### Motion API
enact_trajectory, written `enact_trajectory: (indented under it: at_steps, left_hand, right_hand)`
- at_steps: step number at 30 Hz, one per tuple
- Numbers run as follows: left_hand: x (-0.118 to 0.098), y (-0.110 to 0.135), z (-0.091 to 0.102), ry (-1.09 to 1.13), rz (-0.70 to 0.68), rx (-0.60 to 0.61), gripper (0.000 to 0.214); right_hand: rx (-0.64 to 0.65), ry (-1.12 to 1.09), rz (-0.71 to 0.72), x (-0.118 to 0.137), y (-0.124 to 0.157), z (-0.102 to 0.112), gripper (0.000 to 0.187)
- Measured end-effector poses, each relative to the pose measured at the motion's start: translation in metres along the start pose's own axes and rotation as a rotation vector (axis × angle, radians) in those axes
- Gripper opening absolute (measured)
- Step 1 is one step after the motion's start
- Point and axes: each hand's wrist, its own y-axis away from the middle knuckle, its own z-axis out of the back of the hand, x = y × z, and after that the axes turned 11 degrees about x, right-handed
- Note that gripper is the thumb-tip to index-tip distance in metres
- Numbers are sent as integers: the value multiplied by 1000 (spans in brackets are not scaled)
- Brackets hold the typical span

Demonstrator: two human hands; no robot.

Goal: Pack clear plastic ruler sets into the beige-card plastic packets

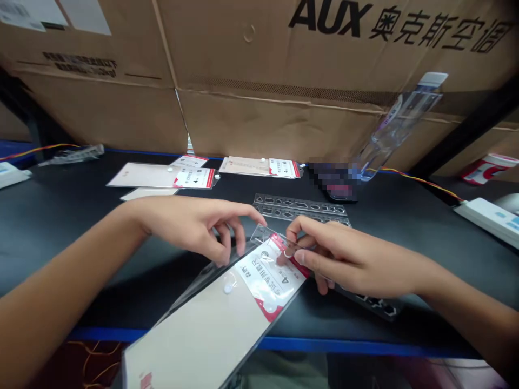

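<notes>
A clear plastic pouch [203,324] with a beige card inside and a red-and-white label slants over the table's front edge. My right hand [348,258] pinches its labelled upper end between thumb and fingers. Just left of the pouch hovers my left hand [194,227], its index finger stretched out, the other fingers curled but apart, holding nothing I can see. A white snap button [228,288] shows on the pouch. Clear stencil rulers [300,206] lie behind my hands, and another ruler [385,308] sticks out below my right hand.
Labelled pouches [150,175] lie at the back left, with another stack [259,167] at back centre. A tilted plastic bottle [399,127] leans on the large cardboard box [284,65]. A phone [334,181], a power strip [490,219] and a red-and-white container [486,168] are at right.
</notes>
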Motion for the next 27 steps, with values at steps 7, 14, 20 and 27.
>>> enact_trajectory:
  at_steps: [7,14,20,27]
  left_hand:
    - [-7,1,-1,-122,250,100,46]
    - [-14,-5,-4,-77,123,3,8]
    - [-6,-25,-15,159,-46,34,13]
    - [3,-41,-28,313,-125,98,43]
  right_hand:
    - [-54,3,-63,3,0,2,22]
    - [31,-327,-15,-3,5,6,29]
    - [-196,-605,229,4,2,1,30]
    - [-516,-689,399,-3,-11,6,24]
